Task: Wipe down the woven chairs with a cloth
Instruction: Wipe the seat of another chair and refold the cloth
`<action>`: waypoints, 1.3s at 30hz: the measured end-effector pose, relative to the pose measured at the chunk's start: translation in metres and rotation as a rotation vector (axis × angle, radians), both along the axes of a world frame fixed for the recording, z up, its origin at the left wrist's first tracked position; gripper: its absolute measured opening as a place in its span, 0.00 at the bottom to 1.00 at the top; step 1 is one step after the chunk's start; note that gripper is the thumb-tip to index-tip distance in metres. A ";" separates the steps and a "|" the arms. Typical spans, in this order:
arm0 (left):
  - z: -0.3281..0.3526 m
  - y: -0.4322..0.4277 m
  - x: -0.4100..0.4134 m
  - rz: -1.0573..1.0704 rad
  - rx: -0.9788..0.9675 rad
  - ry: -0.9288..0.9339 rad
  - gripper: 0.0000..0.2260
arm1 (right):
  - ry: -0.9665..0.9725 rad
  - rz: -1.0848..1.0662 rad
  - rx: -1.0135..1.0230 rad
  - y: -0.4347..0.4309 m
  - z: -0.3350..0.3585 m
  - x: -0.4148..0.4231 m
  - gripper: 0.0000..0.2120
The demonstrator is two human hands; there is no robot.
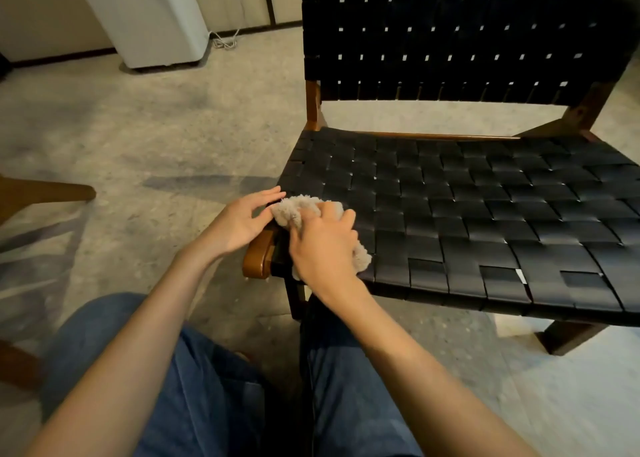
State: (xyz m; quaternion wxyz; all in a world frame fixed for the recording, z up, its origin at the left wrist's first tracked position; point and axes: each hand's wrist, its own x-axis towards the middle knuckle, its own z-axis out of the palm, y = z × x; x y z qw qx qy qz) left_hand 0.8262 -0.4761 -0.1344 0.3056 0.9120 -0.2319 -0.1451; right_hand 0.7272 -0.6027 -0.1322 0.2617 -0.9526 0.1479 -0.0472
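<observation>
A black woven chair (467, 214) with a brown wooden frame stands on the speckled grey floor (156, 127), its seat of wide interlaced straps facing the person and its strap-woven backrest (450, 34) rising at the far edge. The beige fluffy cloth (298, 209) lies bunched on the seat's near left corner, just over the rounded wooden frame end (258, 256) that juts out there. The right hand (323, 245) lies on top of the cloth with its fingers curled into the pile, gripping it and pressing it against the straps; a tuft of the cloth shows below the palm at the seat's front edge. The left hand (242, 217) is at the seat's left edge with fingers stretched nearly straight, touching the left side of the cloth and holding nothing (whether its thumb also rests on the wood cannot be told). Both forearms are bare, and the person's knees in blue jeans (214, 387) sit just before the chair. On the floor beyond stand a white boxy appliance (149, 17) with a pale coiled cord (225, 41) beside it, and a brown wooden furniture piece (45, 193) enters at the left edge.
</observation>
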 end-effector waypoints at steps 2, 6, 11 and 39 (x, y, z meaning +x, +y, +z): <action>-0.001 0.001 0.000 0.008 -0.041 0.037 0.17 | -0.020 -0.008 0.002 0.008 0.001 0.004 0.13; -0.006 -0.001 -0.002 0.007 -0.060 -0.016 0.16 | -0.084 0.052 -0.154 -0.013 -0.006 -0.014 0.14; -0.009 -0.019 0.000 -0.043 -0.003 -0.039 0.17 | 0.046 -0.039 -0.262 -0.089 -0.017 -0.039 0.14; -0.033 -0.026 0.027 0.007 -0.382 0.058 0.19 | -0.007 -0.269 -0.076 -0.036 -0.024 0.017 0.16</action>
